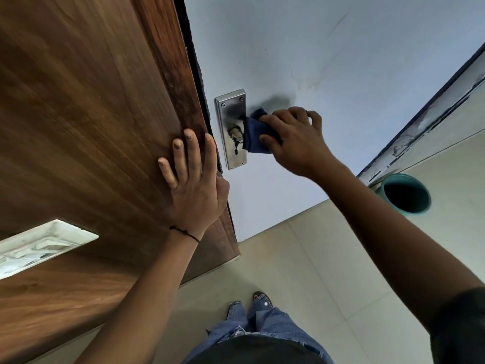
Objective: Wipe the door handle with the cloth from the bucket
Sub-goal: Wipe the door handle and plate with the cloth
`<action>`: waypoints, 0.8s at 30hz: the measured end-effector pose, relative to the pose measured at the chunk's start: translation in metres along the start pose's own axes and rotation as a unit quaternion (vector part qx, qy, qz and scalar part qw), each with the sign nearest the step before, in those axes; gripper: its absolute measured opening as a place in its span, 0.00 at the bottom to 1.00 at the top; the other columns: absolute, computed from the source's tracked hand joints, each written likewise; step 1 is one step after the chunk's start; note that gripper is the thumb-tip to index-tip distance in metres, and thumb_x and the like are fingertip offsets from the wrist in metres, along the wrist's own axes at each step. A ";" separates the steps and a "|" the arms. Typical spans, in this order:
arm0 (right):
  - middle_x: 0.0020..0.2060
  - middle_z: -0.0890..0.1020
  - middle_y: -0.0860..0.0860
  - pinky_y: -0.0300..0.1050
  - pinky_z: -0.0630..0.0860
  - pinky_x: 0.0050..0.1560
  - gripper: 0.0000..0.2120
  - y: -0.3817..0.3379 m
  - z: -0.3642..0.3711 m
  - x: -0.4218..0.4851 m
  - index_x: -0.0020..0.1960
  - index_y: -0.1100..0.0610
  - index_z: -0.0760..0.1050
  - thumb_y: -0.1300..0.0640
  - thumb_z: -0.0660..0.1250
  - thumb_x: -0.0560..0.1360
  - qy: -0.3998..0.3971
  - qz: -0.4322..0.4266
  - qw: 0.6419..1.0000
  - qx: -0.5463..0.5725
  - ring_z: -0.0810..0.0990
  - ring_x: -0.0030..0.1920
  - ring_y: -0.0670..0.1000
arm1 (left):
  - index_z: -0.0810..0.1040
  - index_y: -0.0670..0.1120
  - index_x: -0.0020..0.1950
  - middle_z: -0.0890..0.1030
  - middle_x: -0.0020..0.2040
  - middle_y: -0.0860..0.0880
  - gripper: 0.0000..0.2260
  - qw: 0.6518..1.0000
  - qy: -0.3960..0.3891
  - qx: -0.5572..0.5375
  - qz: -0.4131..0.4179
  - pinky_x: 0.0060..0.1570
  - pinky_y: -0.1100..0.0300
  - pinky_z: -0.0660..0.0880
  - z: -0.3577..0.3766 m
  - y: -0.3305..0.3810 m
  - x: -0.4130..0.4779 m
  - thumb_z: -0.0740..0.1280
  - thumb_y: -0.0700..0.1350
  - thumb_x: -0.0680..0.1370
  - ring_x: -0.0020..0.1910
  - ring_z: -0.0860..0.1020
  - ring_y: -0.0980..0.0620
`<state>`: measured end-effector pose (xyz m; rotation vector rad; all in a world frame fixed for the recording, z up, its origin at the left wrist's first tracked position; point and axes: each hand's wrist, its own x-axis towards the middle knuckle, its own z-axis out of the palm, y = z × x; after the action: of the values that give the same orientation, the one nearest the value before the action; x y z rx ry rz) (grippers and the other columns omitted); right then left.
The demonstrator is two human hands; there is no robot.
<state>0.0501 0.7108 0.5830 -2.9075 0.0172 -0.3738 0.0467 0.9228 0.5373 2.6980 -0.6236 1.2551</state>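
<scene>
Right hand (294,137) is found at centre frame, clenched round the blue cloth (256,135), which is bunched over the lever of the door handle (236,135). Left hand (194,185) is laid flat and released, holding nothing, fingers spread on the brown wooden door edge (168,82) at left of centre.

The grey door face (315,61) fills the upper right of the frame. The steel backplate (231,106) is mounted on it with its long axis running up and down the frame; the lever projects from it toward frame right, under the cloth, so most of the lever is hidden. The handle lies directly left of the right hand, which is the nearer hand. Wiping is judged to be under way along the lever.

The green bucket (404,194) stands on the floor (301,258) at right, well apart.
</scene>
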 end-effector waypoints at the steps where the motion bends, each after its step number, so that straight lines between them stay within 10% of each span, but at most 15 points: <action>1: 0.63 0.75 0.48 0.56 0.54 0.68 0.20 0.006 -0.003 0.004 0.68 0.48 0.68 0.46 0.55 0.78 -0.022 0.003 1.000 0.007 0.65 0.68 0.55 | 0.36 0.47 0.77 0.28 0.75 0.48 0.36 1.000 -0.001 0.000 0.001 0.71 0.49 0.28 0.000 0.000 0.000 0.55 0.47 0.76 0.74 0.29 0.50; 11: 0.52 0.77 0.53 0.44 0.75 0.54 0.18 0.038 0.012 -0.005 0.67 0.58 0.66 0.54 0.56 0.79 -0.009 0.175 0.910 0.375 0.77 0.51 0.53 | 0.35 0.47 0.76 0.36 0.76 0.41 0.37 1.000 -0.011 0.010 -0.003 0.70 0.50 0.28 -0.002 0.001 0.001 0.57 0.47 0.76 0.74 0.28 0.50; 13: 0.45 0.77 0.51 0.36 0.77 0.39 0.15 0.023 0.020 -0.012 0.66 0.61 0.65 0.58 0.56 0.81 0.037 0.223 0.834 0.503 0.79 0.39 0.47 | 0.35 0.47 0.76 0.38 0.76 0.40 0.37 1.000 -0.013 0.009 -0.005 0.71 0.50 0.28 -0.002 0.001 0.002 0.56 0.46 0.76 0.74 0.29 0.50; 20: 0.45 0.78 0.55 0.51 0.77 0.42 0.11 -0.008 0.036 -0.013 0.59 0.57 0.67 0.52 0.53 0.82 0.081 0.289 0.528 0.794 0.78 0.38 0.53 | 0.36 0.47 0.77 0.36 0.77 0.41 0.34 1.000 -0.009 0.004 0.002 0.71 0.50 0.29 -0.003 0.000 0.001 0.54 0.47 0.77 0.75 0.30 0.50; 24: 0.46 0.78 0.56 0.48 0.79 0.38 0.14 -0.030 0.040 -0.013 0.61 0.57 0.68 0.50 0.51 0.83 0.083 0.299 0.425 0.850 0.79 0.38 0.51 | 0.37 0.47 0.77 0.31 0.76 0.45 0.33 1.000 -0.001 -0.002 0.008 0.71 0.50 0.29 -0.002 -0.001 0.000 0.52 0.47 0.77 0.75 0.31 0.50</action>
<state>0.0470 0.7491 0.5479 -0.6535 0.4063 -0.2240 0.0460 0.9237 0.5388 2.6971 -0.6469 1.2539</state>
